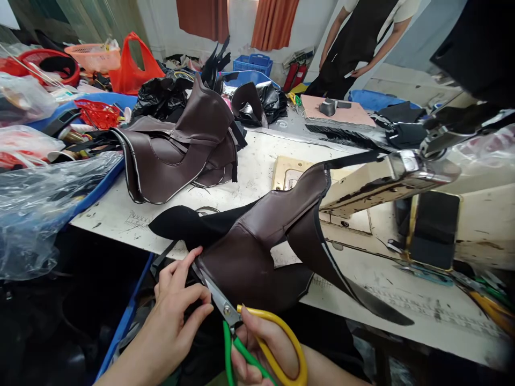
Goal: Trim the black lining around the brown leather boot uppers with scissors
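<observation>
My right hand [269, 348] is closed round the yellow handle of a pair of scissors [227, 310]; a green-handled tool shows beneath the same fingers. The metal blades reach the lower left edge of a brown leather piece [237, 262] with black lining, lying on the white sewing table. At that edge my left hand [181, 305] has its index finger against the piece, with thumb and other fingers curled; whatever they pinch is too small to make out. From the top of the piece a black strip runs to the sewing machine [362, 182].
More brown leather pieces [177, 150] are stacked at the back left. A blue bin edge [124, 332] and clear plastic [52, 209] stand left. A phone [434, 230] lies right. A person in a dark apron [354, 43] stands behind the table.
</observation>
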Available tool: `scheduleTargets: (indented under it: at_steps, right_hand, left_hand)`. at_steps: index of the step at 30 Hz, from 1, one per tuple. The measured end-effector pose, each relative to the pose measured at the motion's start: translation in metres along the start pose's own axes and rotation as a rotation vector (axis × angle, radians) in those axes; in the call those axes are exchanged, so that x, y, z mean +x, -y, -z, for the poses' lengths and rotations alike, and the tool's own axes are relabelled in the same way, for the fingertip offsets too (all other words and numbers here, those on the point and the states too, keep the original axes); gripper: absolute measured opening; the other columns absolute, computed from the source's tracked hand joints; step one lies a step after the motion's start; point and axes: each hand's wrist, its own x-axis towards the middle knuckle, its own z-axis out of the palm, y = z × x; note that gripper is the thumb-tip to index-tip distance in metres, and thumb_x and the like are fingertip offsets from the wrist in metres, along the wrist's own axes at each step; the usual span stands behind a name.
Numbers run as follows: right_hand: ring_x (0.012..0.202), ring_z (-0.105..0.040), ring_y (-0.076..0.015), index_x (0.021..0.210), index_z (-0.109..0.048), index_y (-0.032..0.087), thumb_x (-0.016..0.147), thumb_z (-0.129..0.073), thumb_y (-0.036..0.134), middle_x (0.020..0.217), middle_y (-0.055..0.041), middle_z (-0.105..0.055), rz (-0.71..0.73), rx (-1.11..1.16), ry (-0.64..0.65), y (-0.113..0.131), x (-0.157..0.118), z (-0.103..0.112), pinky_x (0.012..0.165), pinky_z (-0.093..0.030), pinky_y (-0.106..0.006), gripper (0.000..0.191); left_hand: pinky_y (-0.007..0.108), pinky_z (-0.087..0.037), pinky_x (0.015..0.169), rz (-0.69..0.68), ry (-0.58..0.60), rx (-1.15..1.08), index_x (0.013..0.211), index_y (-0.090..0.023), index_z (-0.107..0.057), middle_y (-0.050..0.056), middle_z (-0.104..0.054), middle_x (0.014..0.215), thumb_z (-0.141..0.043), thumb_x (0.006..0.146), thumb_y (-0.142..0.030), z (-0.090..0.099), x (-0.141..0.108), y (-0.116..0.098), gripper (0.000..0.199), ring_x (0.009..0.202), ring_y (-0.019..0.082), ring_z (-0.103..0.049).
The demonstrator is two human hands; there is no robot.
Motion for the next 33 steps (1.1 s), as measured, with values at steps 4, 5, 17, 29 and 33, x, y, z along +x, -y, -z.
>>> scheduleTargets:
  at_steps: [4,5,17,29,33]
  right_hand:
    - [0.033,-0.038,-0.0086,0.072,-0.063,0.008,0.087,-0.043,0.069,0.048,0.0018,-0.043,-0.018,0.08,0.151,-0.002,0.007,0.018,0.022,-0.028,-0.017,0.066]
    - [0.034,-0.038,-0.0089,0.073,-0.064,0.008,0.087,-0.044,0.069,0.05,0.0012,-0.044,-0.05,0.099,0.205,0.001,0.007,0.022,0.022,-0.029,-0.018,0.066]
    - [0.031,-0.039,-0.0072,0.068,-0.061,0.01,0.079,-0.052,0.074,0.047,0.0038,-0.044,-0.046,-0.015,-0.04,0.006,0.015,0.006,0.023,-0.036,-0.018,0.066]
    - [0.028,-0.035,-0.0067,0.063,-0.06,0.012,0.091,-0.027,0.072,0.043,0.0037,-0.041,-0.041,0.082,-0.116,0.004,0.031,-0.016,0.023,-0.033,-0.017,0.074]
    - [0.026,-0.032,-0.0073,0.059,-0.059,0.013,0.092,-0.01,0.072,0.04,0.0031,-0.038,-0.03,0.146,-0.146,0.0,0.036,-0.026,0.022,-0.03,-0.017,0.083]
  left_hand:
    - [0.058,-0.045,0.092,-0.008,-0.016,0.024,0.076,-0.022,-0.06,-0.001,-0.015,0.162,-0.048,0.091,-0.026,0.001,-0.004,-0.001,0.02,0.125,0.033,-0.033]
    - [0.057,-0.045,0.092,-0.007,-0.014,0.025,0.076,-0.022,-0.06,-0.001,-0.013,0.162,-0.048,0.092,-0.027,0.001,-0.005,-0.001,0.02,0.126,0.032,-0.034]
    - [0.058,-0.039,0.099,-0.036,-0.148,-0.005,0.082,-0.021,-0.058,0.007,-0.009,0.163,-0.045,0.093,-0.016,-0.011,-0.013,-0.014,0.017,0.138,0.035,-0.03]
    - [0.051,-0.039,0.109,0.003,-0.115,-0.184,0.087,-0.02,-0.06,0.006,-0.006,0.164,-0.049,0.091,-0.016,-0.013,-0.027,-0.009,0.013,0.146,0.036,-0.02]
    - [0.05,-0.036,0.111,0.035,-0.114,-0.213,0.085,-0.02,-0.059,0.006,-0.011,0.163,-0.047,0.092,-0.019,-0.01,-0.034,-0.005,0.015,0.147,0.033,-0.021]
